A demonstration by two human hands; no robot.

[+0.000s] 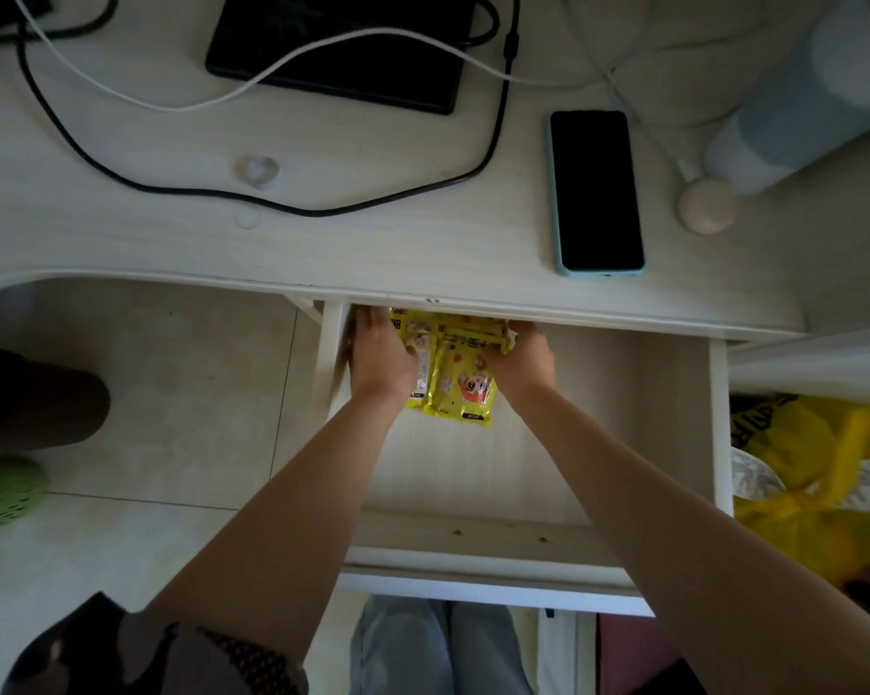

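Observation:
A white desk drawer (623, 443) stands pulled out below the desk edge. At its back left lie several yellow snack packets (460, 388), overlapping one another. My left hand (385, 356) lies on the left packets with its fingers reaching under the desk edge. My right hand (523, 361) holds the right side of the packets, fingers curled round their edge. The fingertips of both hands are partly hidden by the desk top.
On the desk (372, 233) lie a phone in a light blue case (595, 193), a dark tablet (342, 47), black and white cables, a round beige charger puck (707, 205) and a pale bottle (793, 102). A yellow bag (819, 494) sits right of the drawer. A green slipper (1, 494) is at the left.

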